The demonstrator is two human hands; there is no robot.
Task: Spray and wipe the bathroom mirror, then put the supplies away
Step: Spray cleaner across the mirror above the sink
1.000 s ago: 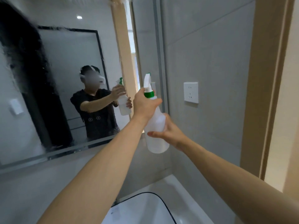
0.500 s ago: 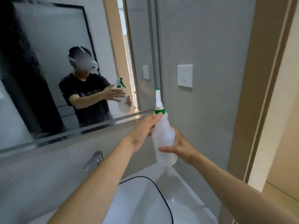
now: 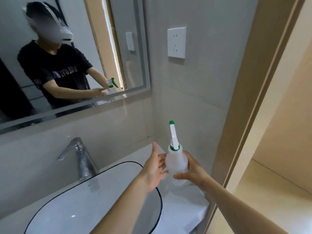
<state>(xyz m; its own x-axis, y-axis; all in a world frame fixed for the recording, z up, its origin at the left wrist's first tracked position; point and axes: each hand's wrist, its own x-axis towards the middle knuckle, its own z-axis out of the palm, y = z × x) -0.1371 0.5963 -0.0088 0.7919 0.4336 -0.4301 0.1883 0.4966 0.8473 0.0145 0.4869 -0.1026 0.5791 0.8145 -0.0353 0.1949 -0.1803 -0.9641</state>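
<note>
Around you, the mirror (image 3: 70,53) fills the upper left of the wall and shows your own reflection holding the bottle. Below it a chrome faucet (image 3: 79,156) stands at the back of a white basin (image 3: 67,211) with a thin black rim, set into the white surface (image 3: 182,208). A white wall socket (image 3: 176,42) sits on the grey tiled wall to the right of the mirror, and a light wooden door frame (image 3: 253,102) runs down the right side, close beside your right forearm. The corner where the two tiled walls meet lies just behind the bottle, and the basin rim passes right under your left wrist.

The spray bottle (image 3: 176,163), translucent white with a green collar and a green-tipped nozzle, is upright and held just above the back right corner of the surface; whether its base touches down is hidden by your hands.

Your right hand (image 3: 194,171) is the closed grip: its fingers and thumb wrap round the bottle's body from the right. Your left hand (image 3: 154,169) is a loose, open grip, fingers spread and pointing forward, its fingertips close against the bottle's left side. Both forearms reach forward and converge over the basin's right edge.
</note>
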